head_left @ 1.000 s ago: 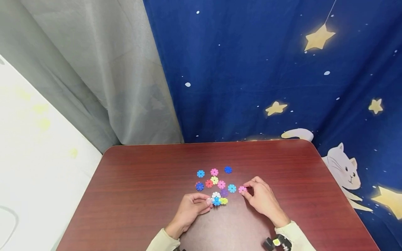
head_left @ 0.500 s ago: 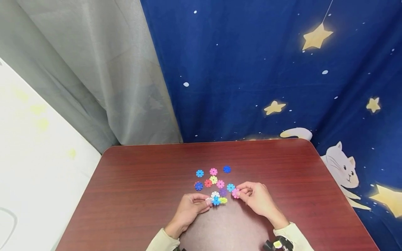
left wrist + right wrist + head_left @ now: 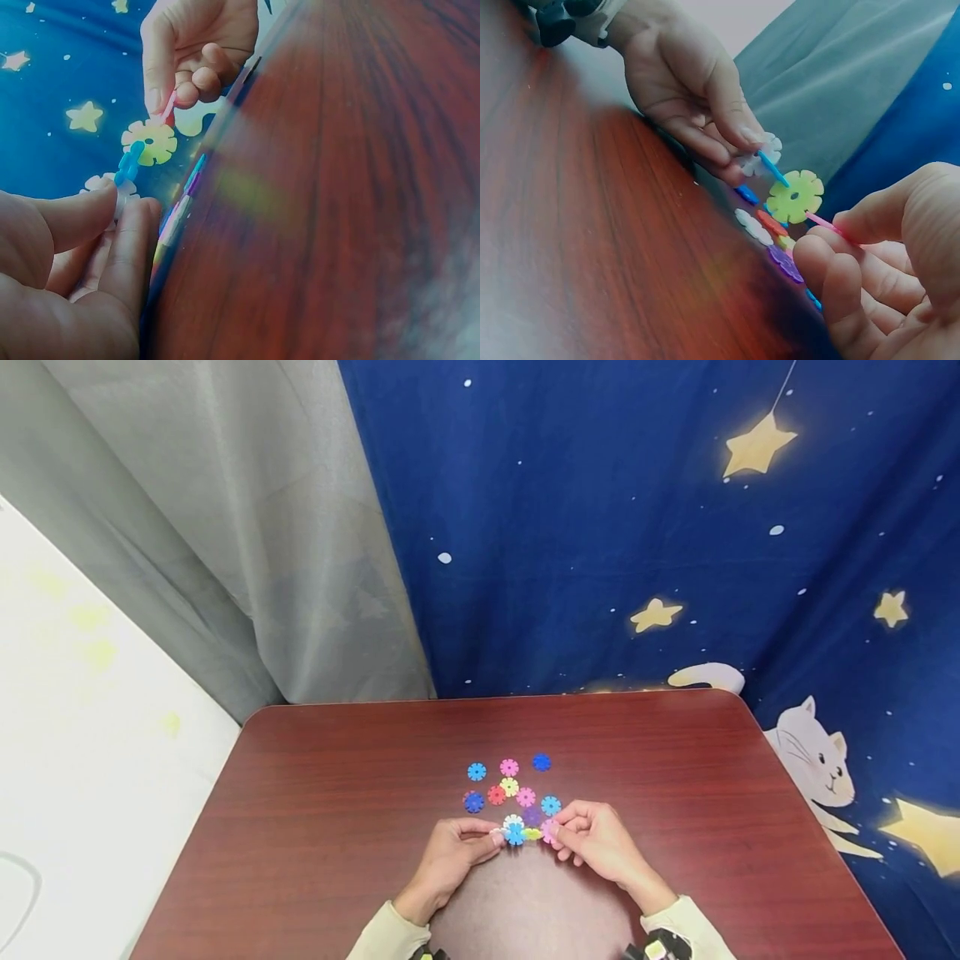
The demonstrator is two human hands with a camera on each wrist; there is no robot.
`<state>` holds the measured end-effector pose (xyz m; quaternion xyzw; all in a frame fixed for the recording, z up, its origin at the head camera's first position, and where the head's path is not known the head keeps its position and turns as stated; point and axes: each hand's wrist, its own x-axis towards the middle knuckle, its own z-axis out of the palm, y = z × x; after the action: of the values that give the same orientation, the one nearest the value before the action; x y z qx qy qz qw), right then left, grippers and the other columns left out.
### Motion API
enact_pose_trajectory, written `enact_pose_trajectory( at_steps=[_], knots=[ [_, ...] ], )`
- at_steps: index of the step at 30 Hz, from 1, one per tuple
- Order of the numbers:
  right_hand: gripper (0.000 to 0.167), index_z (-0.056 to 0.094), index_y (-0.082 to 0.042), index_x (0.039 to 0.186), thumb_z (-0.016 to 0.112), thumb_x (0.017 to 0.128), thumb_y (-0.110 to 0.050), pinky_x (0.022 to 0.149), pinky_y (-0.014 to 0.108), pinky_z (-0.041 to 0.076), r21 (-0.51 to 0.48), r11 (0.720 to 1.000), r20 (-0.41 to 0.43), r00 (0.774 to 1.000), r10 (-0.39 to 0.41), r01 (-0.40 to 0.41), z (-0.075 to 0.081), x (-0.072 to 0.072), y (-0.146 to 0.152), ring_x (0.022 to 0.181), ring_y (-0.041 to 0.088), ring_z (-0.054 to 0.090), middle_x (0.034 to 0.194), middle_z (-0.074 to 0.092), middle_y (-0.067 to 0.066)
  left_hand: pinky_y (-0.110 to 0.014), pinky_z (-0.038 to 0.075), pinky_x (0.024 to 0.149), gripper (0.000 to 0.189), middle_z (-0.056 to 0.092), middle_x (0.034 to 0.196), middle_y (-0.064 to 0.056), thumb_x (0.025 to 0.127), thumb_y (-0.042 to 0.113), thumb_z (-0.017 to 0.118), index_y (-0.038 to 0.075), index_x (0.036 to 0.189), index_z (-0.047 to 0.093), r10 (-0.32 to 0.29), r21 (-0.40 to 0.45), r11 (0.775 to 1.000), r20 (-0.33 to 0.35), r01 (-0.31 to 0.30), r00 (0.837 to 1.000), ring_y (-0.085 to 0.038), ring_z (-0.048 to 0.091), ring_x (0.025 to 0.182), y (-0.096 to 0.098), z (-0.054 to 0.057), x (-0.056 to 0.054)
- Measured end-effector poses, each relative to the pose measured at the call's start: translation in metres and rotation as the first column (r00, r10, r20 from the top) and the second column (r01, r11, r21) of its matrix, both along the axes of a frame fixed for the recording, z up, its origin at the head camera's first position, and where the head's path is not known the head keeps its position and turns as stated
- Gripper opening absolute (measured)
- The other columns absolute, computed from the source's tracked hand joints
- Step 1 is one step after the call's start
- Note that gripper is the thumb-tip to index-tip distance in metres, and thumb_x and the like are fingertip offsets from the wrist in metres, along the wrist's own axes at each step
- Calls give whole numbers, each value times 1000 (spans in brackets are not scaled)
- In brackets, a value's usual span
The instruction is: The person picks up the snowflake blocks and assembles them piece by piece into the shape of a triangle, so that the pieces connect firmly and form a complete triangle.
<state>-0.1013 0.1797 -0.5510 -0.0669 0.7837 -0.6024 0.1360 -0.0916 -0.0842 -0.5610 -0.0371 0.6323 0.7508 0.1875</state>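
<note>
My left hand (image 3: 450, 862) pinches a white notched plastic disc (image 3: 97, 184) between thumb and fingers. Joined to it in a row are a blue disc (image 3: 514, 834), seen edge-on in the wrist views, and a yellow-green disc (image 3: 795, 196). At the right end of the row, my right hand (image 3: 606, 846) pinches a pink disc (image 3: 821, 222), whose edge meets a notch of the yellow-green one. How deep it sits in the notch I cannot tell. The row is held above the table in both wrist views. Fingers hide part of the white and pink discs.
Loose discs lie just beyond the hands on the red-brown table (image 3: 337, 793): a white one (image 3: 754, 226), a purple one (image 3: 785, 263), a red one (image 3: 497, 795), a light blue one (image 3: 551, 805) and several more. Curtains hang behind the table's far edge.
My right hand has moved left with the pink disc, from beside the light blue disc to the yellow-green end of the row. The left hand has stayed nearly still, holding the row.
</note>
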Motion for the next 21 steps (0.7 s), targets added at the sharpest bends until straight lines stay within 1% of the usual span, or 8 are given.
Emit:
enact_pose_trajectory(
  at_steps=[4,8,13,16,19,21],
  knots=[
    [20,67,4,102,74,99,-14,51,27,59,-65,998,30,1000,-9,11,-1,2,-3,64,16,75,81,78,17,-26,64,84,27,80,103,-20,91,3,81,-12,113,75,0,-23,1000,-5,0,1000,-12,77,91,0,-1,0],
    [21,61,9,104,71,100,-10,54,29,62,-111,994,35,999,-21,25,-2,4,-4,68,20,77,85,78,22,-27,65,83,26,80,102,-20,90,2,82,-12,111,75,-5,-29,1000,0,5,1000,-12,77,90,0,-2,0],
    [23,60,9,105,71,101,-11,56,29,63,-115,993,53,999,-11,17,-1,5,-5,69,19,78,87,78,22,-26,64,83,26,80,101,-19,90,1,81,-14,111,75,4,-25,1000,10,-4,1000,-11,77,89,0,-3,1],
    [23,61,8,105,71,100,-11,56,30,63,-123,992,68,998,-14,23,-1,5,-5,70,19,78,87,78,22,-27,64,83,26,80,102,-20,90,2,82,-14,110,75,14,-33,999,-2,-14,1000,-11,77,89,0,-2,1],
    [22,60,9,105,71,100,-10,56,30,63,-137,990,69,997,-27,37,-1,5,-6,70,20,78,87,78,24,-27,64,83,26,80,103,-20,90,1,82,-14,110,75,20,-32,999,-2,-20,1000,-12,77,90,0,-2,0],
    [23,59,10,105,71,100,-10,56,30,63,-144,989,68,998,-18,28,-1,5,-7,71,20,78,88,77,26,-27,64,84,26,80,103,-21,91,1,81,-14,111,75,18,-28,999,-2,-18,1000,-12,77,91,0,-1,0]
  ],
)
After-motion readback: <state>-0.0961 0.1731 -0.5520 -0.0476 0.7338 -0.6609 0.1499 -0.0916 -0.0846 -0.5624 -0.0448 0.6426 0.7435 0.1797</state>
